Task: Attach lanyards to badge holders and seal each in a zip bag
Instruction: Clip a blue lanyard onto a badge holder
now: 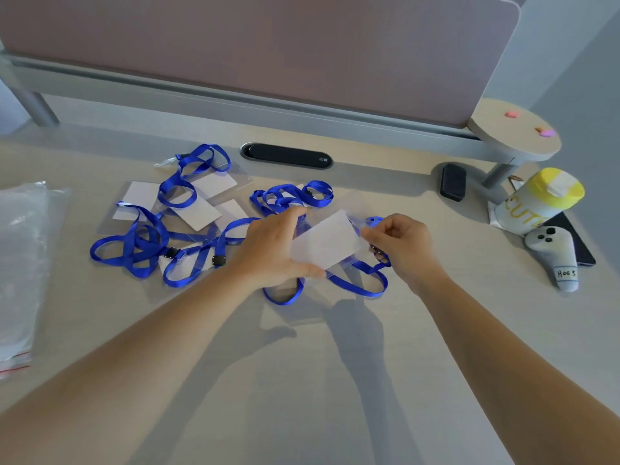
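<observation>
My left hand [271, 250] grips a clear badge holder with a white card [323, 243], lifted a little above the desk at centre. My right hand [401, 246] pinches the holder's right end, where the clip of a blue lanyard [355, 285] meets it. That lanyard loops down onto the desk below the holder. Several more blue lanyards [134, 243] and clear badge holders [198, 213] lie tangled to the left and behind. A stack of clear zip bags [20, 263] lies at the far left edge.
A wipes canister with a yellow lid [536, 199] stands at the right, with a grey controller [553, 256] and a dark tablet beside it. A black phone [453, 181] lies near a round shelf. A cable slot [287, 156] and a partition sit behind.
</observation>
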`<state>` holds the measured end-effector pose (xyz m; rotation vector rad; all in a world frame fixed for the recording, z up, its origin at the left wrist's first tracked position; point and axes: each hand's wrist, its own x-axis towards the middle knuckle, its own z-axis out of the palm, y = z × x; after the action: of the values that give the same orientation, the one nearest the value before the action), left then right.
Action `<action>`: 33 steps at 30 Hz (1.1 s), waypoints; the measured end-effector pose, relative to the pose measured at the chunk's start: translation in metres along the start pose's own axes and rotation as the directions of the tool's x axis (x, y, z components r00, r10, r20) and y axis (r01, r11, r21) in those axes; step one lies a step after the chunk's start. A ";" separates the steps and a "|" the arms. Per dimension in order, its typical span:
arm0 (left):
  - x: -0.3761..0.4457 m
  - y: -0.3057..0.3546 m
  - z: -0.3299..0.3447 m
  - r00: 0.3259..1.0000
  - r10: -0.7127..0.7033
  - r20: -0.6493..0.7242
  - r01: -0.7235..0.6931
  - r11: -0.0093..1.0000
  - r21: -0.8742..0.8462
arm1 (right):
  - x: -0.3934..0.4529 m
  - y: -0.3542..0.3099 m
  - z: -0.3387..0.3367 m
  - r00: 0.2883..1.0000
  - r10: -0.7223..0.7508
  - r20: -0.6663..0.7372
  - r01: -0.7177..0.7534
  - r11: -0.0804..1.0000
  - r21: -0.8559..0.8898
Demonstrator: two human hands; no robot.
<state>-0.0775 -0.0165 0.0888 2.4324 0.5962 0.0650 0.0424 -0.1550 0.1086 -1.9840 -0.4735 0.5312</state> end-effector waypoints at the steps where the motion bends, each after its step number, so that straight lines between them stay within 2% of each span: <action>1: 0.004 0.005 -0.002 0.999 -0.016 0.039 0.019 0.997 -0.077 | 0.000 -0.003 -0.003 1.000 -0.019 -0.022 0.019 1.000 -0.012; 3: 0.014 0.014 -0.006 0.997 -0.039 0.066 0.058 0.950 -0.307 | -0.001 -0.010 -0.011 0.998 -0.045 -0.040 0.044 0.998 -0.041; 5: 0.023 0.025 -0.010 0.997 -0.063 0.050 0.080 0.861 -0.502 | -0.002 -0.016 -0.020 0.997 -0.066 -0.047 0.064 0.997 -0.042; 7: 0.031 0.040 -0.014 0.997 -0.066 0.044 0.079 0.815 -0.574 | -0.003 -0.022 -0.030 0.994 -0.087 -0.065 0.082 0.994 -0.076; 14: 0.047 0.093 -0.007 0.996 0.044 0.077 0.005 0.839 -0.544 | -0.013 -0.018 -0.071 0.984 -0.088 -0.152 0.074 0.993 -0.094; 21: 0.052 0.134 0.011 0.996 0.048 0.072 0.001 0.827 -0.563 | -0.025 -0.006 -0.095 0.976 -0.062 -0.209 0.051 0.997 -0.058; 24: 0.055 0.142 0.018 0.995 0.076 0.058 -0.031 0.834 -0.552 | -0.032 -0.004 -0.103 0.982 -0.048 -0.183 0.044 0.999 -0.024; 27: 0.056 0.145 0.017 0.997 0.072 0.042 -0.033 0.798 -0.602 | -0.036 -0.003 -0.115 0.991 -0.034 -0.132 0.038 0.999 0.029; 33: 0.058 0.153 0.005 0.989 0.137 0.055 -0.078 0.803 -0.591 | -0.036 -0.009 -0.130 0.994 -0.051 -0.097 0.048 0.998 -0.033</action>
<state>0.0364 -0.1014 0.1691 1.8429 0.3245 0.1560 0.0838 -0.2645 0.1767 -2.0123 -0.4714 0.3962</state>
